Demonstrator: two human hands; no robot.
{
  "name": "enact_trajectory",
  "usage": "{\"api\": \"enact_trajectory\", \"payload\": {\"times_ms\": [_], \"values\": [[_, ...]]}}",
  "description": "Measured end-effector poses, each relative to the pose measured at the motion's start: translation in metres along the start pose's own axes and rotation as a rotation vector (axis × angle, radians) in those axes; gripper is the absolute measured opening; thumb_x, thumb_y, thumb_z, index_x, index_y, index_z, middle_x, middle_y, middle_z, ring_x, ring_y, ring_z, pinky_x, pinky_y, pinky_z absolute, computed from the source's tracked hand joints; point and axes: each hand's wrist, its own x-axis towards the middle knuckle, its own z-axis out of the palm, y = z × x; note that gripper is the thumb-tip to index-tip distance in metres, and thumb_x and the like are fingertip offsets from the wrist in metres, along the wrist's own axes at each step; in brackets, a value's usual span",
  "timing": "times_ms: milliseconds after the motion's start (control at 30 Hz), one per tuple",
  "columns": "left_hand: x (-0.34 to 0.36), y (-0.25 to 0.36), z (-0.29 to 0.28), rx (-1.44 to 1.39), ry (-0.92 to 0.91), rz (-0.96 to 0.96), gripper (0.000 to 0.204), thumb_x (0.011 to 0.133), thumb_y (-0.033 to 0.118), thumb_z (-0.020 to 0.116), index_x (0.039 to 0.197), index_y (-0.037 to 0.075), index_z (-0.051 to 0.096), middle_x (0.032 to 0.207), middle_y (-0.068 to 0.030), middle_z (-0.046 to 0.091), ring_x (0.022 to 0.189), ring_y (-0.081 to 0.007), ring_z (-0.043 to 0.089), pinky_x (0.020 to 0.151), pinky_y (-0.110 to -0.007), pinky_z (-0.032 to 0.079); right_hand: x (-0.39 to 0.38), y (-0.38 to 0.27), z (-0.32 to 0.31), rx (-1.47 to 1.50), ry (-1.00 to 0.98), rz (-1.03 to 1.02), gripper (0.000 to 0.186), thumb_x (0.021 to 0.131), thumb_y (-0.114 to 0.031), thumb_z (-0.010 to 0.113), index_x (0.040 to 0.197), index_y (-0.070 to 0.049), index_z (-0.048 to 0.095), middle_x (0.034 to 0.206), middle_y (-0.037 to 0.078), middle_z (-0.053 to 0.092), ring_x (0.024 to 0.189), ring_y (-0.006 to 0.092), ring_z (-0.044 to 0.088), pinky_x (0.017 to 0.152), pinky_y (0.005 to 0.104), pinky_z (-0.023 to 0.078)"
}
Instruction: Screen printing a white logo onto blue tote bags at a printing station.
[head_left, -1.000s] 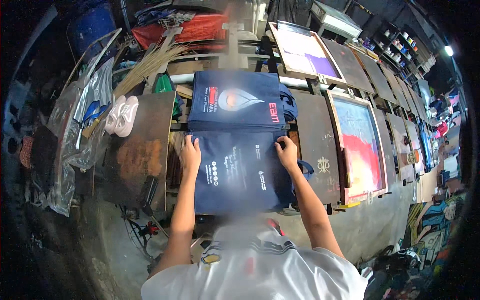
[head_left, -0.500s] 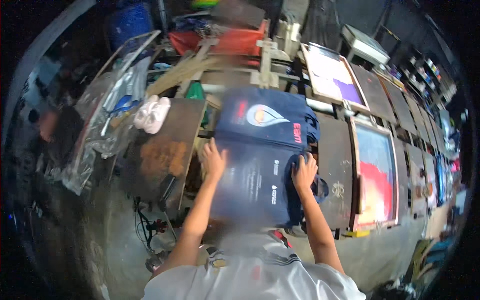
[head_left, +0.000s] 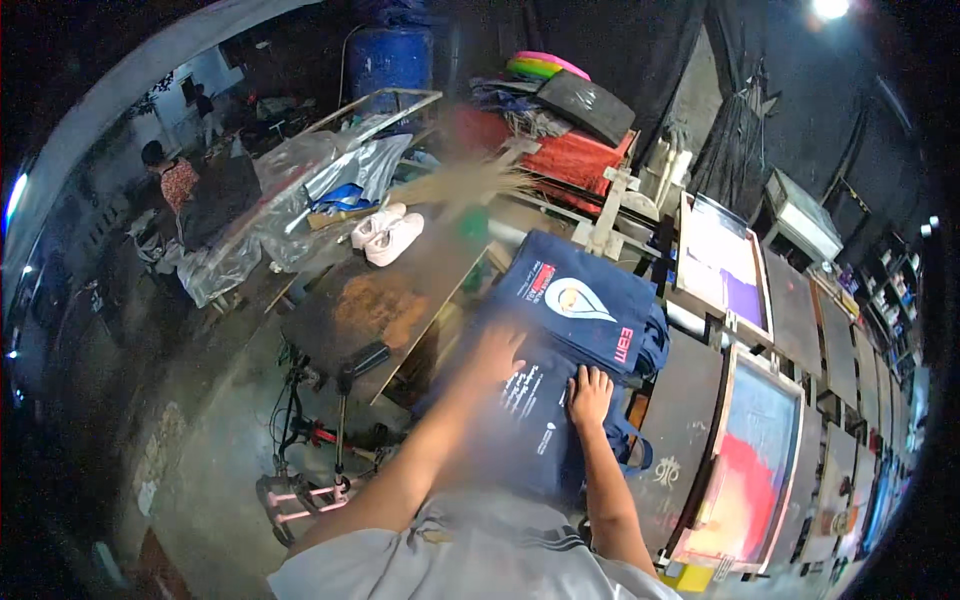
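The printed navy bag [head_left: 535, 430] is lying flat before the person, at the near side of the bag stack [head_left: 580, 300]. Its visible printing is looking finished, and it is seeming mostly laid out; how many bags are remaining, I cannot tell. The right hand [head_left: 592, 398] is resting on its upper edge, fingers extended, unclenched; the left hand [head_left: 500, 352] is appearing blurred over it, so whether it is grasping, I cannot tell.

Left of the bag stack [head_left: 577, 303] lie shoes [head_left: 388, 236] on a board [head_left: 440, 262]; right, a framed screen [head_left: 750, 460]; before, another bag [head_left: 548, 415].
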Motion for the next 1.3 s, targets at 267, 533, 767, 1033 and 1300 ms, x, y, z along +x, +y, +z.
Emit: {"api": "enact_trajectory", "payload": {"times_ms": [267, 533, 767, 1033, 1300], "values": [[0.007, 0.002, 0.002, -0.028, 0.125, 0.044, 0.067, 0.094, 0.055, 0.052, 0.145, 0.012, 0.044, 0.149, -0.0160, 0.042, 0.144, -0.0363, 0.029, 0.120, -0.054, 0.014, 0.005, 0.005, 0.012, -0.018, 0.010, 0.038, 0.049, 0.098, -0.042, 0.049, 0.132, -0.007, 0.055, 0.127, 0.013, 0.058, 0.123, 0.0337, 0.049, 0.111, 0.0501, 0.031], [0.015, 0.007, 0.004, -0.001, -0.005, 0.002, 0.063, 0.095, 0.055, 0.049, 0.138, 0.009, 0.049, 0.141, -0.0169, 0.047, 0.137, -0.0361, 0.034, 0.118, -0.057, 0.015, 0.010, 0.002, -0.004, 0.017, -0.203, 0.121, 0.046, 0.097, -0.041, 0.050, 0.129, -0.008, 0.056, 0.117, 0.013, 0.059, 0.115, 0.0319, 0.051, 0.108, 0.0495, 0.032], [0.021, -0.009, 0.017, -0.081, 0.188, 0.072, 0.059, 0.092, 0.048, 0.058, 0.137, 0.011, 0.050, 0.134, -0.0148, 0.050, 0.132, -0.0341, 0.038, 0.115, -0.058, 0.018, 0.016, -0.002, 0.012, -0.046, -0.024, 0.065, 0.048, 0.097, -0.040, 0.051, 0.130, -0.006, 0.056, 0.117, 0.015, 0.058, 0.115, 0.0335, 0.051, 0.108, 0.0506, 0.033], [-0.019, 0.010, -0.006, -0.219, 0.261, 0.173, 0.068, 0.088, 0.032, 0.066, 0.147, 0.008, 0.042, 0.155, -0.0184, 0.034, 0.146, -0.0377, 0.027, 0.119, -0.053, 0.018, 0.011, 0.001, 0.001, 0.057, -0.147, 0.130, 0.051, 0.094, -0.038, 0.055, 0.132, -0.003, 0.054, 0.126, 0.017, 0.056, 0.120, 0.0346, 0.050, 0.110, 0.0489, 0.032], [-0.059, 0.035, 0.015, -0.021, 0.091, 0.191, 0.072, 0.096, 0.052, 0.049, 0.153, 0.011, 0.034, 0.161, -0.0143, 0.026, 0.150, -0.0326, 0.019, 0.119, -0.055, 0.015, 0.013, 0.002, 0.000, 0.034, -0.107, 0.079, 0.060, 0.092, -0.035, 0.059, 0.138, 0.001, 0.048, 0.134, 0.022, 0.051, 0.129, 0.0376, 0.044, 0.113, 0.0494, 0.029]]}}
